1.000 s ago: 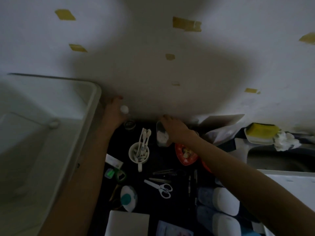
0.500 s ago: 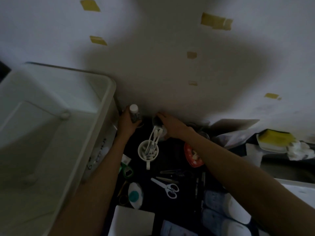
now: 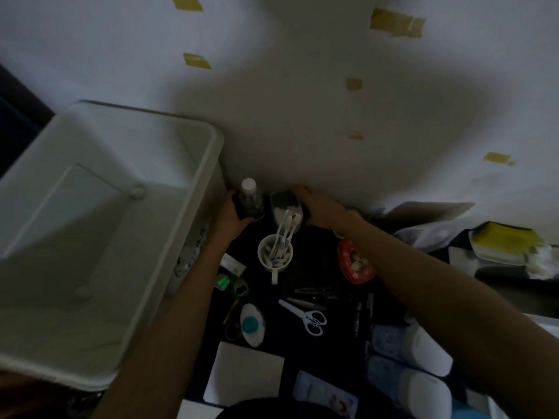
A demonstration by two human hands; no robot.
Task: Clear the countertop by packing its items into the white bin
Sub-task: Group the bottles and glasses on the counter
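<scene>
Fingers of the left hand (image 3: pixel 233 211) wrap a small clear bottle (image 3: pixel 250 201) with a white cap; bottle upright, dark contents, just off the right wall of the white bin (image 3: pixel 208 164). Right hand (image 3: pixel 320 208) grips a clear plastic container (image 3: pixel 286 210), white stuff in the bottom, dark near the top. Bottle and container sit side by side at the back of the counter, close to the wall (image 3: pixel 302 116).

White bin: big, rectangular, rounded rim, open top, inside looks bare apart from moulded bumps. Handwriting on its outer right wall, unreadable.

Countertop (image 3: pixel 314 267) is dark, lighting poor. On it:
- white mug (image 3: pixel 274 255) holding toothbrushes, heads leaning toward the container
- red heart-shaped dish (image 3: pixel 355 263) with small pale bits
- white-handled scissors (image 3: pixel 305 316); tweezers or similar metal tools just behind, too dark to tell
- white oval item with teal circle (image 3: pixel 252 325)
- green item (image 3: pixel 236 285) near the bin's corner
- white flat box (image 3: pixel 245 376) at the near edge
- two blue-and-white cases (image 3: pixel 414 367) on the right

Wall is white with yellow tape scraps (image 3: pixel 396 24). Yellow sponge (image 3: pixel 502 238) far right, beside a sink edge.

Room to move: bin rim stands higher than the counter items, left forearm runs right along its wall. Narrow lane between the two forearms is crowded with the mug and scissors.
</scene>
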